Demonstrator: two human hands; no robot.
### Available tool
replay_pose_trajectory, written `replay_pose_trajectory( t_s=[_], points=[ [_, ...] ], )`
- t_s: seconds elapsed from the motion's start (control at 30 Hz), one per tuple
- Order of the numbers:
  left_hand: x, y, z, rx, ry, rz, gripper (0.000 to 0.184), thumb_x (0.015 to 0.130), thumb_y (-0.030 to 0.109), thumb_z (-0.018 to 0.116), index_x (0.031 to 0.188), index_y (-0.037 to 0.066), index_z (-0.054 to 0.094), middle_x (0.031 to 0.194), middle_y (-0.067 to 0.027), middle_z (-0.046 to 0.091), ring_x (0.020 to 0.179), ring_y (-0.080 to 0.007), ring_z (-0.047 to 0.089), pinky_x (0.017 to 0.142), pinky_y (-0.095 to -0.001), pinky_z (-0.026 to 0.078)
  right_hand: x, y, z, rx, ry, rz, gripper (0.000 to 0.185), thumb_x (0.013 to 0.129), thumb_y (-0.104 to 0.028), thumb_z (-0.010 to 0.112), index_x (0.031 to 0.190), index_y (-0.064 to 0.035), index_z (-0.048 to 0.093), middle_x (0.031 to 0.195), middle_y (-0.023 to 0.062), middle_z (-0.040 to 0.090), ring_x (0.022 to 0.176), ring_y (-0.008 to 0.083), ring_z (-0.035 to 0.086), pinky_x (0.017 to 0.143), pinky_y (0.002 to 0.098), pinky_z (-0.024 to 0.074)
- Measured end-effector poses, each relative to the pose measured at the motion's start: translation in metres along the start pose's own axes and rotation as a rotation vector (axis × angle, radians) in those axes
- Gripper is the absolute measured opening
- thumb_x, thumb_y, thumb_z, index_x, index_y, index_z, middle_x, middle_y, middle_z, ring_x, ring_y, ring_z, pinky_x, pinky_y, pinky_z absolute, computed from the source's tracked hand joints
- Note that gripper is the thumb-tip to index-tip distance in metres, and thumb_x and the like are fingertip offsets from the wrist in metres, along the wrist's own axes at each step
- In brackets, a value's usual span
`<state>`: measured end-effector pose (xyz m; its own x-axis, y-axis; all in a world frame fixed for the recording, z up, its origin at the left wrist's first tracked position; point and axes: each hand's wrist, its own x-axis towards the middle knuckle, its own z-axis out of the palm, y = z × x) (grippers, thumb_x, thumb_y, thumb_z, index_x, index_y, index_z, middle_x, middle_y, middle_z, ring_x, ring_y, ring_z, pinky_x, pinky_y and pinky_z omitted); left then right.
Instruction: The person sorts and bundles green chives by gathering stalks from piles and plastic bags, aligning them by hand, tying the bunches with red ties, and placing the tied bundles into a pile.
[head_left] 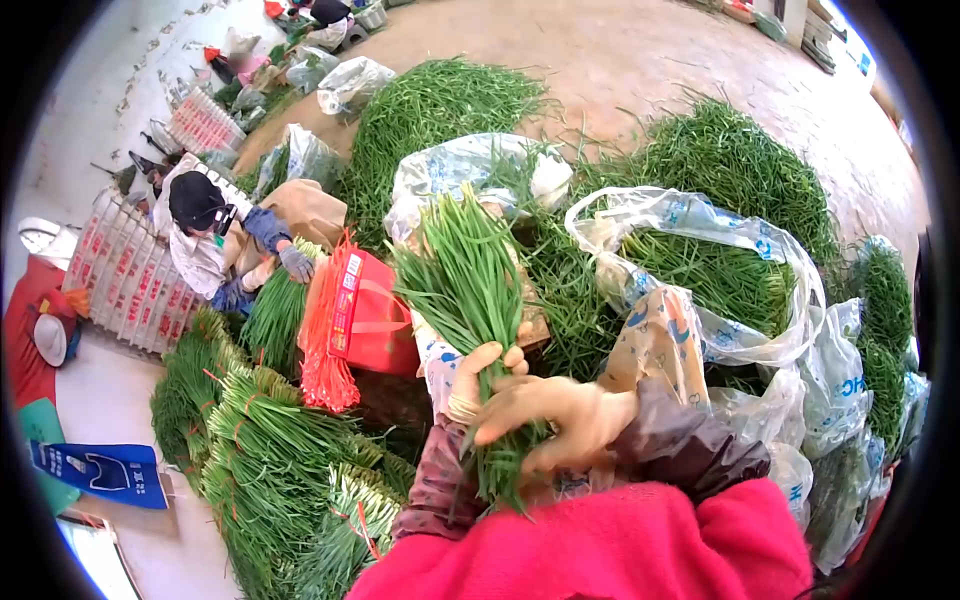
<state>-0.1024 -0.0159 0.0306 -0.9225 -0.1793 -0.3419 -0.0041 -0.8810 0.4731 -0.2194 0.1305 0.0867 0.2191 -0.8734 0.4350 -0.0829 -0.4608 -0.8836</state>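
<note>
the green bunch [462, 275] is just to the right of the red bag [378, 335]: long, narrow blades, bright to mid green, fanned loosely, paling to yellow-green at the far tips, with darker strands hanging below. the left hand [480, 378] has its fingers wrapped about the bunch. the right hand [572, 415] lies over the lower strands, fingers partly spread; whether they pinch anything, i cannot tell. the hands hide part of the bunch, and its lowest strands overlap the pink top [630, 545]. left of the red bag, a co-worker's gloved hand [297, 264] partly covers a second bundle [275, 322]. well beyond the red bag, a person [330, 14] is cut off by the view's edge.
</note>
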Motion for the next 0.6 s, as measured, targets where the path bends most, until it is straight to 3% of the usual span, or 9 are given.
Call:
replay_pose_trajectory(
  t_s=[0.07,0.13,0.17,0.27,0.33,0.37,0.43,0.47,0.6],
  points=[
    [-0.006,0.011,-0.001,0.091,0.063,0.044,0.052,0.085,0.026,0.062,0.127,-0.004,0.052,0.08,-0.0012,0.054,0.072,-0.0119,0.048,0.067,-0.0266,0.043,-0.024,0.014,0.001,0.598,0.433,0.351,0.041,0.081,-0.008,0.072,0.119,0.0017,0.059,0.118,0.0121,0.062,0.113,0.0223,0.056,0.099,0.0373,0.0435],
    [-0.002,0.019,-0.02,0.303,0.016,0.133,0.051,0.083,0.027,0.063,0.12,-0.007,0.056,0.078,-0.0045,0.057,0.072,-0.0152,0.052,0.066,-0.0273,0.043,-0.026,0.051,0.001,0.493,0.605,0.485,0.047,0.083,-0.011,0.071,0.124,0.0022,0.053,0.123,0.012,0.059,0.115,0.0205,0.054,0.099,0.0354,0.0445],
    [-0.007,0.023,-0.013,0.384,0.026,0.115,0.051,0.081,0.026,0.065,0.12,-0.007,0.056,0.078,-0.0045,0.058,0.07,-0.0151,0.052,0.066,-0.0273,0.043,-0.026,0.058,-0.001,0.419,0.423,0.631,0.05,0.083,-0.015,0.072,0.125,0.002,0.05,0.122,0.0108,0.058,0.115,0.0199,0.053,0.099,0.0355,0.0442],
    [-0.023,0.026,-0.002,0.525,0.08,0.061,0.049,0.075,0.019,0.071,0.117,-0.004,0.059,0.083,-0.0083,0.065,0.071,-0.0159,0.056,0.064,-0.0282,0.046,-0.025,0.129,0.031,0.607,0.195,0.427,0.055,0.084,-0.024,0.071,0.128,-0.0002,0.049,0.119,0.0117,0.059,0.104,0.0189,0.057,0.089,0.0327,0.0487],
    [-0.03,0.027,-0.013,0.7,0.012,0.024,0.049,0.074,0.02,0.072,0.115,-0.003,0.059,0.089,-0.0111,0.067,0.07,-0.0166,0.059,0.063,-0.0291,0.048,-0.02,0.144,0.029,0.867,0.191,0.496,0.053,0.083,-0.034,0.073,0.121,-0.0019,0.054,0.112,0.0099,0.062,0.097,0.0199,0.06,0.085,0.0319,0.05],
    [-0.038,0.026,-0.015,0.7,0.055,-0.041,0.048,0.073,0.019,0.073,0.113,-0.003,0.059,0.094,-0.0131,0.067,0.07,-0.017,0.06,0.063,-0.0295,0.05,-0.012,0.129,0.029,1.036,0.273,0.315,0.066,0.08,-0.053,0.071,0.12,-0.0037,0.055,0.11,0.0074,0.063,0.093,0.0211,0.062,0.083,0.0321,0.0512],
    [-0.049,0.018,-0.012,0.652,0.055,-0.094,0.051,0.071,0.015,0.073,0.116,-0.003,0.057,0.099,-0.0155,0.067,0.071,-0.0167,0.06,0.063,-0.0285,0.05,-0.013,0.164,0.013,0.869,0.256,0.293,0.093,0.071,-0.074,0.061,0.133,-0.0066,0.048,0.124,0.0093,0.058,0.111,0.0246,0.056,0.095,0.0398,0.0458],
    [-0.056,0.017,-0.019,0.635,0.051,-0.157,0.053,0.071,0.014,0.073,0.118,-0.003,0.056,0.1,-0.0162,0.066,0.071,-0.0166,0.06,0.063,-0.0282,0.049,-0.006,0.128,0.017,1.04,0.49,0.195,0.1,0.069,-0.079,0.058,0.137,-0.0072,0.045,0.13,0.0105,0.055,0.118,0.0256,0.052,0.1,0.0418,0.0427],
    [-0.078,0.008,-0.038,0.555,-0.018,-0.329,0.056,0.072,0.01,0.072,0.122,-0.004,0.053,0.107,-0.0184,0.065,0.071,-0.0173,0.06,0.062,-0.028,0.049,-0.026,0.145,-0.012,1.082,0.728,0.043,0.093,0.073,-0.071,0.062,0.139,-0.0089,0.043,0.134,0.0104,0.052,0.123,0.0257,0.048,0.107,0.0425,0.0351]
  ],
)
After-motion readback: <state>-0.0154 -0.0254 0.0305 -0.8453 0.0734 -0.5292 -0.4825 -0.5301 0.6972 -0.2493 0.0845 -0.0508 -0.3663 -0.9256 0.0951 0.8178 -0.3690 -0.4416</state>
